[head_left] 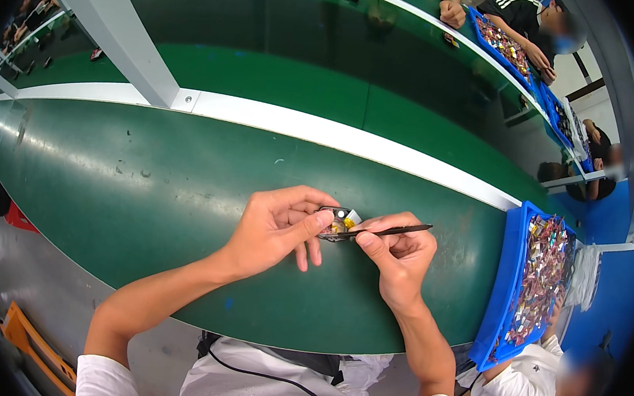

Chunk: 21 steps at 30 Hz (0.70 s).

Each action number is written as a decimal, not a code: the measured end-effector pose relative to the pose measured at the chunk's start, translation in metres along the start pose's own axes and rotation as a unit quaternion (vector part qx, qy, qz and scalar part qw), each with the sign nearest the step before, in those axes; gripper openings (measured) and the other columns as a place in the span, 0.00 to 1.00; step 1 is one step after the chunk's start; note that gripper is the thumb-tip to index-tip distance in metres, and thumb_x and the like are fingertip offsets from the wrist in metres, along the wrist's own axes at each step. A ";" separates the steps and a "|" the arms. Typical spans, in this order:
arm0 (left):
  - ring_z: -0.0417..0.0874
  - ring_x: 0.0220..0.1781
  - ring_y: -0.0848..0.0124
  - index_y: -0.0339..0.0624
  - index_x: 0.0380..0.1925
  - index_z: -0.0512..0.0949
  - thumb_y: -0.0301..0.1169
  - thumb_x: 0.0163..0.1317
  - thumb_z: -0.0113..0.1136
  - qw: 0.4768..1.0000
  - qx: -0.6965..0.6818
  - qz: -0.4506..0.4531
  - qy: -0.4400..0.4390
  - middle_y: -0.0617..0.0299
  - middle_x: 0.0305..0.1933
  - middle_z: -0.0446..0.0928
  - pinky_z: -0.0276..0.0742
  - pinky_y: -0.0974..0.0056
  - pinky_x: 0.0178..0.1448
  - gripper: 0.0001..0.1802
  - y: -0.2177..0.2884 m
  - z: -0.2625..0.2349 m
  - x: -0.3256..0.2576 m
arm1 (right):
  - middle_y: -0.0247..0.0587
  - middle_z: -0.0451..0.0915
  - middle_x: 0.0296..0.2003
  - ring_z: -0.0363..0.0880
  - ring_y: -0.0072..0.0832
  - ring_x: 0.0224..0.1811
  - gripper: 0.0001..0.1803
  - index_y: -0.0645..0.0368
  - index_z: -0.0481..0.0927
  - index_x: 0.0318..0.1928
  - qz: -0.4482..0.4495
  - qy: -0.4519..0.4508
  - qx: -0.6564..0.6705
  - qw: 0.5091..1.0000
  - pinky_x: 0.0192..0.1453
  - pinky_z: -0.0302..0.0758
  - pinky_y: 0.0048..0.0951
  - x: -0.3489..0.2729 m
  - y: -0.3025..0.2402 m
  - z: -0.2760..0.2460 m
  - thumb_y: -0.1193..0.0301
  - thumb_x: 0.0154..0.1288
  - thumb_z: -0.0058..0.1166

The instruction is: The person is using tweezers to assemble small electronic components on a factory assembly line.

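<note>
My left hand (279, 225) pinches a small electronic part (338, 219) with a yellow and white patch, holding it just above the green table (147, 185). My right hand (400, 255) grips black tweezers (389, 232) like a pen. The tweezers' tip touches the small part from the right. Both hands meet at the middle of the table, forearms coming in from the lower edge.
A blue tray (507, 287) full of several small copper-coloured parts stands at the right. A person in white sits beside it at the lower right. Across a white divider rail (322, 130), other people work at more blue trays (504, 45). A grey post (114, 33) rises at the left.
</note>
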<state>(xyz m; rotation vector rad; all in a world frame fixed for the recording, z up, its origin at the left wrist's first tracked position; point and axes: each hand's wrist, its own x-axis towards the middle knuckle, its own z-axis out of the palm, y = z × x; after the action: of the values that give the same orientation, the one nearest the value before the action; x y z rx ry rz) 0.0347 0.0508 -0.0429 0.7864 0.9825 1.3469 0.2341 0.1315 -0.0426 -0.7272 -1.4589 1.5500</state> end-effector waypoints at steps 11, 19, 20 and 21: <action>0.86 0.28 0.72 0.26 0.55 0.79 0.25 0.74 0.59 1.000 0.026 0.015 0.002 0.50 0.44 0.84 0.80 0.69 0.25 0.14 -0.005 0.001 -0.002 | 0.47 0.90 0.38 0.64 0.06 0.18 0.07 0.65 0.86 0.37 -0.091 -0.047 -0.109 0.989 0.22 0.58 0.14 -0.001 0.005 -0.005 0.85 0.59 0.71; 0.84 0.25 0.75 0.27 0.55 0.80 0.25 0.74 0.59 0.997 0.068 0.029 0.003 0.55 0.33 0.84 0.75 0.71 0.23 0.14 -0.002 0.002 -0.003 | 0.46 0.90 0.36 0.64 0.07 0.17 0.08 0.65 0.86 0.37 -0.107 -0.049 -0.089 0.989 0.21 0.59 0.14 0.001 0.010 -0.005 0.84 0.58 0.71; 0.83 0.25 0.75 0.27 0.55 0.80 0.25 0.74 0.59 0.998 0.064 0.024 0.001 0.56 0.32 0.84 0.75 0.71 0.23 0.14 -0.002 0.001 -0.003 | 0.46 0.90 0.36 0.64 0.07 0.17 0.07 0.65 0.86 0.36 -0.131 -0.050 -0.088 0.986 0.21 0.59 0.14 0.001 0.011 -0.005 0.84 0.58 0.71; 0.83 0.25 0.75 0.27 0.55 0.80 0.26 0.74 0.59 0.998 0.060 0.019 -0.001 0.56 0.32 0.84 0.75 0.71 0.23 0.14 -0.002 0.000 -0.003 | 0.46 0.90 0.36 0.64 0.07 0.17 0.07 0.65 0.86 0.36 -0.131 -0.050 -0.087 0.986 0.21 0.59 0.14 0.001 0.010 -0.004 0.84 0.58 0.71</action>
<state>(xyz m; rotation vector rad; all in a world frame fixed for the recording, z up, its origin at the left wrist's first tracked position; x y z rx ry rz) 0.0362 0.0476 -0.0445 0.9004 1.0602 1.3284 0.2352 0.1348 -0.0528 -0.5367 -1.7067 1.2850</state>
